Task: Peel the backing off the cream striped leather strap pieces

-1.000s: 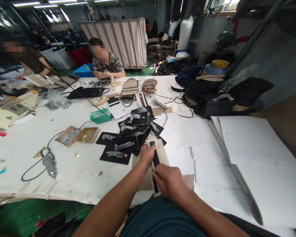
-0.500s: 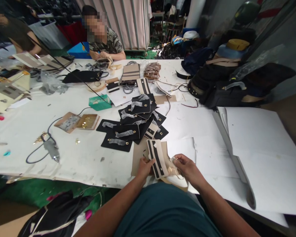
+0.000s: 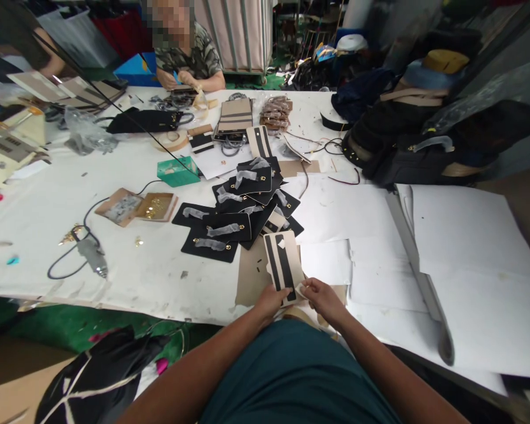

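My left hand [image 3: 272,303] grips the lower edge of a beige panel with black stripes [image 3: 274,259], its thumb lying across the front. A small pale patch [image 3: 281,243] sits near the panel's top. At the lower right edge of the panel, my right hand [image 3: 320,296] pinches a small white piece [image 3: 300,290]; whether this piece touches the panel I cannot tell. Beyond the panel lies a pile of black flaps [image 3: 227,227] with gold fittings and wrapped handles. Under my hands is a brown board [image 3: 247,274].
To the left are an open box of gold fittings [image 3: 156,206], a grey corded tool [image 3: 92,257] and a green box [image 3: 176,171]. White sheets [image 3: 463,253] and a long grey strip [image 3: 417,271] lie right. A co-worker [image 3: 188,56] sits across the table.
My right hand has moved left from the pale material beside the panel to the panel's lower right edge, carrying a small white piece. My left hand still holds the panel. The view has tilted down.
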Motion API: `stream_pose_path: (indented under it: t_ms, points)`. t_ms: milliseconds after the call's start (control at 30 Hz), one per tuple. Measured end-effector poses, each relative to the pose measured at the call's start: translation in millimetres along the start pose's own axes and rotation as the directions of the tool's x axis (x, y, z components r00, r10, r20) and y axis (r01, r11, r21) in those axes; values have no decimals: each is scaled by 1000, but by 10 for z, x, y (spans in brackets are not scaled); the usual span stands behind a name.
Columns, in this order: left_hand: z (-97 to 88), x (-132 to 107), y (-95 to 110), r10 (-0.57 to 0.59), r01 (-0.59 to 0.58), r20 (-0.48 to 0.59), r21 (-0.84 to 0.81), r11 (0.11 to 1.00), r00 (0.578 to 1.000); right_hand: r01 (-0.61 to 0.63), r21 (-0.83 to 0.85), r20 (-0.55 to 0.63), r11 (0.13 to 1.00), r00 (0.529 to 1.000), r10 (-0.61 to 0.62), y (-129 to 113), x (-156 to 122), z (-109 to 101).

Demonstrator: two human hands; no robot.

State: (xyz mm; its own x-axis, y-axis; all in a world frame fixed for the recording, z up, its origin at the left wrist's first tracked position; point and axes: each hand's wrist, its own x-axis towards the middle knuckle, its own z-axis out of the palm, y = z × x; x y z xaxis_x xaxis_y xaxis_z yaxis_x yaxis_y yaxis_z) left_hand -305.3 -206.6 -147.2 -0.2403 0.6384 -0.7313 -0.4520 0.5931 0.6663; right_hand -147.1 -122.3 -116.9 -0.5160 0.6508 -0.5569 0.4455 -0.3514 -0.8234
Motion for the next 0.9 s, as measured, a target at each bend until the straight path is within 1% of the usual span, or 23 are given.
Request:
stream_pose_path:
  t_ms: [133, 200, 300, 400, 467, 567, 667, 733, 800, 900]
  points:
    - [90, -147, 250, 66, -59, 77, -92, 994, 995, 52, -26, -43, 998, 998, -53, -112, 25, -2]
    - [128, -187, 347, 82, -67, 109, -132, 989, 991, 78, -55, -61, 995, 995, -81, -173, 20, -3]
    - [168, -207, 424, 80, -55, 140, -178, 983, 987, 121, -112, -116, 986, 984, -134, -252, 2, 4]
    - [206, -208, 449, 110, -81, 141, -200, 976, 984, 160, -173, -180, 972, 965, -191, -296, 2, 22]
    - [243, -207, 463, 128, -108, 105, -183, 977, 986, 172, -209, -210, 963, 954, -216, -305, 20, 34]
    - [310, -203, 503, 120, -118, 5, -145, 982, 993, 168, -250, -239, 953, 944, -229, -320, 53, 36]
    - [370, -191, 569, 104, -115, -85, -145, 983, 991, 163, -266, -216, 950, 951, -224, -363, 61, 15]
    - [400, -181, 620, 113, -130, -129, -135, 982, 985, 150, -272, -189, 950, 960, -206, -403, 55, -11]
    - [421, -173, 674, 139, -154, -151, -87, 984, 979, 121, -284, -175, 951, 969, -176, -442, 54, -46]
    - [447, -172, 752, 186, -187, -151, 10, 982, 971, 85, -305, -159, 949, 978, -139, -494, 69, -107]
